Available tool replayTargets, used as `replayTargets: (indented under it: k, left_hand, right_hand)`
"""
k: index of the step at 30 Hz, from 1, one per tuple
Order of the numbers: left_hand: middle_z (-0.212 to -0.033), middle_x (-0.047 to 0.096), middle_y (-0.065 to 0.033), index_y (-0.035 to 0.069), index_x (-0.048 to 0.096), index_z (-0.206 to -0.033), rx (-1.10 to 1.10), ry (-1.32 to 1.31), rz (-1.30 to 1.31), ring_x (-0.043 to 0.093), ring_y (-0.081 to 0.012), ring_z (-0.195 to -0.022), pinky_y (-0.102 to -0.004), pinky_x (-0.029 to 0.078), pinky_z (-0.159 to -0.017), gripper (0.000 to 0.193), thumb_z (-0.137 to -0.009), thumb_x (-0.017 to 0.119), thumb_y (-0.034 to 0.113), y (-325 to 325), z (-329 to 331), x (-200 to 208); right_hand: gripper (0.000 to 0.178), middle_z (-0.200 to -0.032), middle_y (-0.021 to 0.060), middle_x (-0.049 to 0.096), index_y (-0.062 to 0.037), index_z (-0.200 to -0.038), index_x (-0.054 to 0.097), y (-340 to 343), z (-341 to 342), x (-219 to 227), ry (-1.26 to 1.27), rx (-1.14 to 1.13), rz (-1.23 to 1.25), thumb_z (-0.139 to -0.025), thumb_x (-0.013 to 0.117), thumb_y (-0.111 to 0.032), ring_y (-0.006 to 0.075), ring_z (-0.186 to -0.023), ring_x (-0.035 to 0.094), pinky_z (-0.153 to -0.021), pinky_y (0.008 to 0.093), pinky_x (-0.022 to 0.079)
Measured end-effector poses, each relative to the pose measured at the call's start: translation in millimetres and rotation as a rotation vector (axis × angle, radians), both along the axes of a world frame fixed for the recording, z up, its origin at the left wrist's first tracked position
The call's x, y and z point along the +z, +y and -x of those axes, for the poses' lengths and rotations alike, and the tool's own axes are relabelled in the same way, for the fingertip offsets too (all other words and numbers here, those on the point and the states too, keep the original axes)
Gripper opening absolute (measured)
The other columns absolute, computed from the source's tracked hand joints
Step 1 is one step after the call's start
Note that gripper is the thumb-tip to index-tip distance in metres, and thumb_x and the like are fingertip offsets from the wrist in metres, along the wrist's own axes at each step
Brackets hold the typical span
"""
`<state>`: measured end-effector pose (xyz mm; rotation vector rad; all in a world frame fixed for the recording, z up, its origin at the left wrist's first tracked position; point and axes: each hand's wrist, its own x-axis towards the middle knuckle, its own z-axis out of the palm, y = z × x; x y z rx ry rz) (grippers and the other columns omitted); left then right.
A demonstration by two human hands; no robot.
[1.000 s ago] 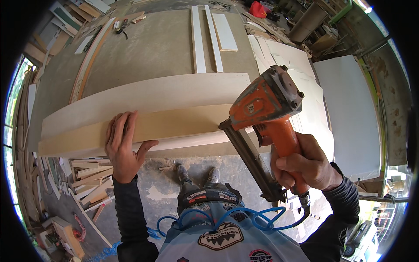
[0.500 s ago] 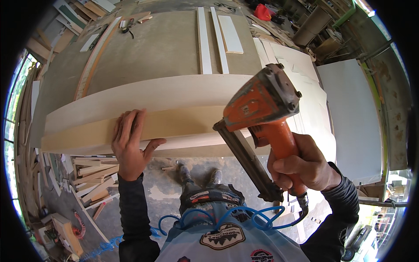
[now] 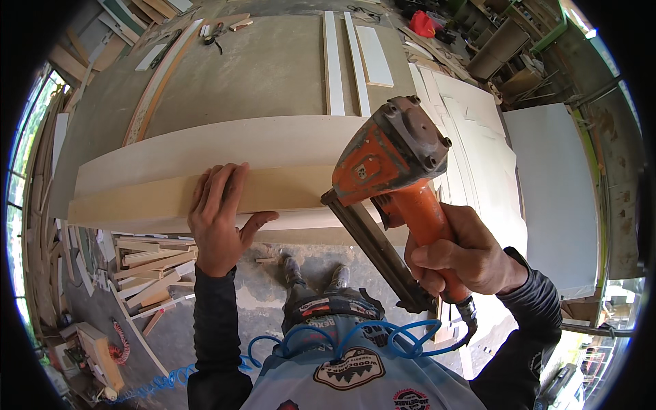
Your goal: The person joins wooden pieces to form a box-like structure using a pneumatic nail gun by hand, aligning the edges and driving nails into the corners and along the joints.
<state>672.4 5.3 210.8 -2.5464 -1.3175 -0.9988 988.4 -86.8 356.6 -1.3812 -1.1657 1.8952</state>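
My right hand (image 3: 459, 253) is wrapped round the handle of an orange and dark grey nail gun (image 3: 383, 160). The gun's nose overlaps a long pale wooden board (image 3: 287, 189) in the picture, so I cannot tell whether they touch. A narrow magazine slants down from the nose toward my wrist, and a blue air hose (image 3: 355, 336) runs from the handle across my shirt. Over the board's edge lie the fingers of my left hand (image 3: 222, 219), with the thumb on its near side. Behind the board's edge spreads a wide white panel (image 3: 171, 145).
Beneath the work is a large brown tabletop (image 3: 253, 68). White strips (image 3: 333, 68) and a roll of dark tape (image 3: 210, 39) lie toward its far side. Pale sheets (image 3: 471, 130) are stacked on the right. Wood offcuts (image 3: 154, 266) are piled on the floor at left.
The nail gun and my right hand have moved a little to the left. My left hand has shifted slightly right along the board. The whole view has also turned slightly.
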Motion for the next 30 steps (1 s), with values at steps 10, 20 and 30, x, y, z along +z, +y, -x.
replayTargets:
  k: [10,20,30]
  left_hand:
    - [-0.122,0.061,-0.0173,-0.001,0.06,-0.128,-0.003,0.018,-0.007,0.06,-0.0389,-0.112,-0.0512,0.044,-0.103,0.077,-0.079,0.071,0.057,0.5,0.5,1.0]
    - [-0.122,0.061,-0.0172,-0.001,0.06,-0.128,-0.012,-0.002,-0.003,0.059,-0.04,-0.111,-0.0511,0.044,-0.103,0.076,-0.079,0.072,0.056,0.6,1.1,-1.1]
    - [-0.123,0.061,-0.0176,-0.001,0.06,-0.129,-0.017,-0.001,-0.001,0.059,-0.0405,-0.112,-0.0506,0.045,-0.101,0.075,-0.076,0.077,0.051,0.8,1.4,-1.6]
  right_hand:
    - [0.039,-0.076,0.008,0.063,0.0115,-0.123,0.048,1.9,-0.9,2.1,-0.048,0.021,-0.001,-0.091,0.061,-0.007,0.0098,-0.054,0.06,-0.05,0.0229,0.048]
    - [0.037,-0.077,0.0079,0.062,0.0109,-0.12,0.049,4.8,5.7,-0.4,-0.002,0.001,0.002,-0.091,0.062,-0.008,0.0098,-0.055,0.06,-0.051,0.0228,0.047]
    - [0.04,-0.077,0.0081,0.062,0.0118,-0.125,0.048,6.3,3.5,1.5,-0.05,0.038,-0.019,-0.091,0.06,-0.006,0.0108,-0.055,0.06,-0.051,0.024,0.048]
